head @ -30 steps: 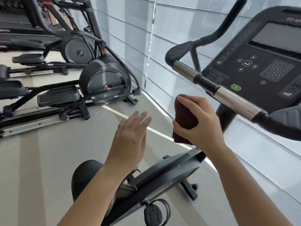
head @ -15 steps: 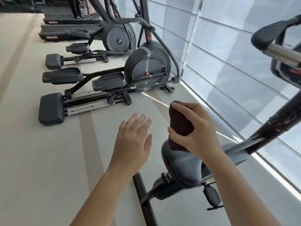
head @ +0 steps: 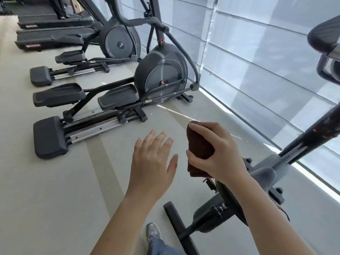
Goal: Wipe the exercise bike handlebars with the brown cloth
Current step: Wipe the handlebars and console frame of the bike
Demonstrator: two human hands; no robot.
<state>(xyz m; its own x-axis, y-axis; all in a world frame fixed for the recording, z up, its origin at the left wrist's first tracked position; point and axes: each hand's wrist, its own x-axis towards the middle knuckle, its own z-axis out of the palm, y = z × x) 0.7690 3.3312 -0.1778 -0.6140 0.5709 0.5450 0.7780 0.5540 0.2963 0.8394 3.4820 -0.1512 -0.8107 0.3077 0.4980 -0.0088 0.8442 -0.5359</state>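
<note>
We hold the folded brown cloth (head: 199,148) bunched in our right hand (head: 217,153), fingers curled over its top and thumb pressing its side, so that hand is closed firmly around the fabric. Our left hand (head: 152,162) floats empty just beside it at nine o'clock, palm down with the fingers spread and nothing in its grasp. Both hands hang in mid-air above the pale grey gym floor (head: 55,190), touching no machine. The black-and-steel handlebar of the exercise bike (head: 325,40) shows only as a padded end and a bit of chrome tube at the far edge of our view, around two o'clock, well apart from the cloth. The dark slanted post of the bike (head: 309,137) runs down from three o'clock toward the grey frame and the black floor stabiliser bar (head: 176,221) at five o'clock, beneath our right forearm. At eleven o'clock stands a dark grey elliptical trainer with a round flywheel cover (head: 160,74), with a second one and treadmills behind it, and frosted window panels fill the one o'clock side. Since the cloth is off the bar and our gaze points away from it, we cannot tell whether any wiping has been finished; we judge that the cloth must go up toward two o'clock and meet the grips before any wiping can happen.
</note>
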